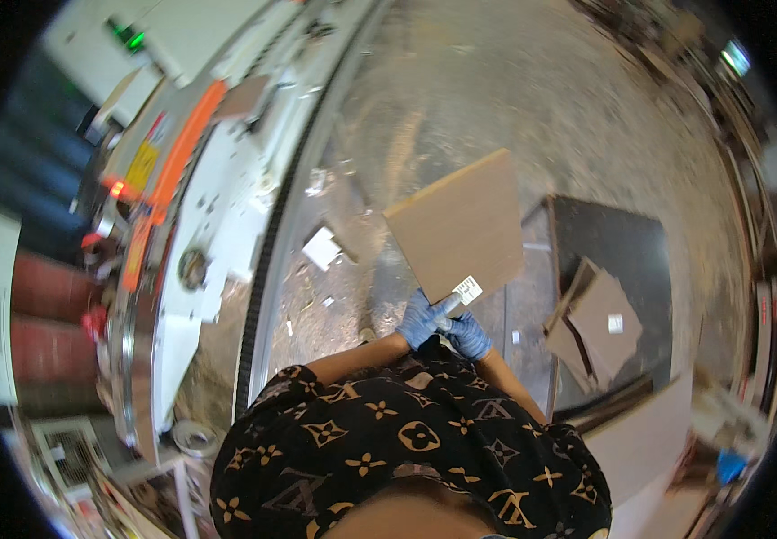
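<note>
Orange rail (192, 148): farthest left of the grip, well apart; could be struck during a wide turn to that side.
White machine bed (217, 193): left of the grip, nearer than the rail, with loose bits on top; could be scraped in the same turn.
White offcut (323, 249): on the littered floor, left of and beyond the grip; could slide underfoot, especially with the view downward blocked.
Left hand (420, 321): gloved in blue, closed on the near corner of the brown board (456, 229); could slip, being clamped so far from the middle.
Reach of the board: straight ahead of the grip, tilted, with no visible support under the far edge; could dip or twist, from weight levered on one corner.
White label (468, 289): on the board, just beyond the grip; could be rubbed or lifted by a gloved finger.
Right hand (471, 337): also gloved, close beside the left at the same corner; cannot tell whether gripping the board or merely touching; could leave that side weakly held.
Brown panels (604, 323): right of the grip, stacked askew on a dark table (617, 234); could shift or chip, if nudged or landed on crookedly.
</note>
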Tool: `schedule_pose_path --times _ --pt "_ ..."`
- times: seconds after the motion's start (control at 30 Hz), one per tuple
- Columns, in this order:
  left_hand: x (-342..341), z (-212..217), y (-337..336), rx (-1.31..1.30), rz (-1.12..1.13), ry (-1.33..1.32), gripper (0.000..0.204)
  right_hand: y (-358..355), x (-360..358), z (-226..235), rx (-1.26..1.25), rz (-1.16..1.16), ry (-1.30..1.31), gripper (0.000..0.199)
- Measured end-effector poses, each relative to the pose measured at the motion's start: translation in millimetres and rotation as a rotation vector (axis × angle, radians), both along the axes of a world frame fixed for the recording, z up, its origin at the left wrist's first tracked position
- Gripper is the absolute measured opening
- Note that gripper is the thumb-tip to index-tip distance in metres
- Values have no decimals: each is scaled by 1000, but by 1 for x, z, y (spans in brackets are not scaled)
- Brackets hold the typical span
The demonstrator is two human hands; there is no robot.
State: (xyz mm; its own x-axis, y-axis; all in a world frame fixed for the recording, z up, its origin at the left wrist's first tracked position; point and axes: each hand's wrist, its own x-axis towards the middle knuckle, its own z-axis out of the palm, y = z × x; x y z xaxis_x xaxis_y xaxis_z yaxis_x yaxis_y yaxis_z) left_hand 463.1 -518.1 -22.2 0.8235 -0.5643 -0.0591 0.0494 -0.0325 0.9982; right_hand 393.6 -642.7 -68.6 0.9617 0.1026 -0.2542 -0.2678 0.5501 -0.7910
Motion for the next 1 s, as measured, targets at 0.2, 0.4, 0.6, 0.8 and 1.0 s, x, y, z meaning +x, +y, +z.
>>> schedule_pose_path --times 0.2,0.4,0.6,0.8,1.0 --pt "39 -26 148 -374 677 227 35 46 61 -2 -658 283 -223 38" --pt "44 -43 326 -528 1080 301 39 70 66 -58 -346 106 339 31" --pt "76 -82 450 -539 1335 246 42 97 77 -66 -353 135 404 35" --pt "135 -70 520 -721 1356 453 40 116 93 -73 -402 130 420 36" --pt "167 -78 510 -801 1446 463 38 121 77 -67 -376 -5 471 36"
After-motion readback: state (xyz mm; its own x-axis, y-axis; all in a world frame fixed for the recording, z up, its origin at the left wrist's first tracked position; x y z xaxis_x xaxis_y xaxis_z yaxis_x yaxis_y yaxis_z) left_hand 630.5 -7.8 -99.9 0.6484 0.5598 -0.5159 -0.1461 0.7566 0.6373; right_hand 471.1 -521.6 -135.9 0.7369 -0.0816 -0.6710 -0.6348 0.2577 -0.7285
